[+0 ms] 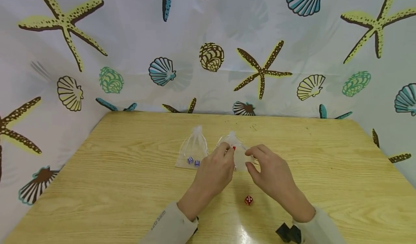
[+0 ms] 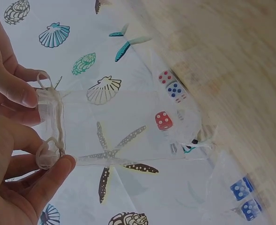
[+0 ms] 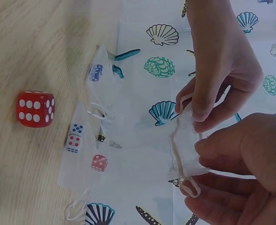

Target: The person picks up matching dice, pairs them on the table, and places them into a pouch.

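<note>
My left hand [image 1: 216, 168] pinches one side of the mouth of a sheer white drawstring pouch [image 2: 119, 98], with a cord loop beside the fingertips. The other side of the mouth is at the curled fingers and thumb of my right hand [image 1: 271, 170]. A red die [image 2: 163, 120] shows through the sheer fabric towards the pouch's far end. On the wooden table, nearer the body and below the hands in the head view, lies a loose red die [image 1: 248, 200]. In the right wrist view this loose die [image 3: 35, 109] shows white pips.
Left of the hands lies a second sheer pouch [image 1: 196, 141] with two blue dice [image 1: 194, 161]. Beyond the hands, another pouch [image 1: 231, 139] holds white dice [image 2: 175, 89] with red and blue pips. The table [image 1: 113, 186] backs onto a cloth [image 1: 208, 27] printed with shells and starfish.
</note>
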### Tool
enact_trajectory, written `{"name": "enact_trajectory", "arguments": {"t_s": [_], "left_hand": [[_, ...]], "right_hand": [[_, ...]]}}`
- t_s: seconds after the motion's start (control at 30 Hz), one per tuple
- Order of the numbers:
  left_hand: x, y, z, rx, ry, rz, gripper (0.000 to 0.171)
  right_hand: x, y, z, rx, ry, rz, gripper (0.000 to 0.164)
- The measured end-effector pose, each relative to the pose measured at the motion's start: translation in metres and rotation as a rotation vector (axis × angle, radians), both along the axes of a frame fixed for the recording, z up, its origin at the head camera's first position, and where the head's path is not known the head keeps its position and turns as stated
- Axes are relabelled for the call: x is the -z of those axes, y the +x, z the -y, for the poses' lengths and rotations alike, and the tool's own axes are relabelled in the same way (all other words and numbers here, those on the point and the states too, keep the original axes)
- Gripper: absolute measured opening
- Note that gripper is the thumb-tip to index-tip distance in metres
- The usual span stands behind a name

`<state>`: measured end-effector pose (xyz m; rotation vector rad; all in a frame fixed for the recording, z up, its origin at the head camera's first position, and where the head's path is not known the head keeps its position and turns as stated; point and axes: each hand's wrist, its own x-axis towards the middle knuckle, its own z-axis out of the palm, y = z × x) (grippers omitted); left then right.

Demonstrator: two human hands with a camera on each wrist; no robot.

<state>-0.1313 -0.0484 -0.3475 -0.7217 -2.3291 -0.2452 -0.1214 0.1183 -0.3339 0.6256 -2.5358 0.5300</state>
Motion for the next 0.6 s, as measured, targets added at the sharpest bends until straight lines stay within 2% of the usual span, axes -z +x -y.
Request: {"name": "enact_trajectory", "arguments": {"t_s": [0.33, 0.6], "left_hand": [[-0.001, -0.001, 0.001, -0.006, 0.006, 0.014, 0.012], [-0.001, 0.0, 0.001, -0.005, 0.012, 0.023, 0.011]], "right_hand": [[-0.005, 0.01, -0.007, -0.027, 0.0, 0.006, 0.024], [-0.002, 0.026, -0.013, -0.043, -0.013, 0.023, 0.025]]}}
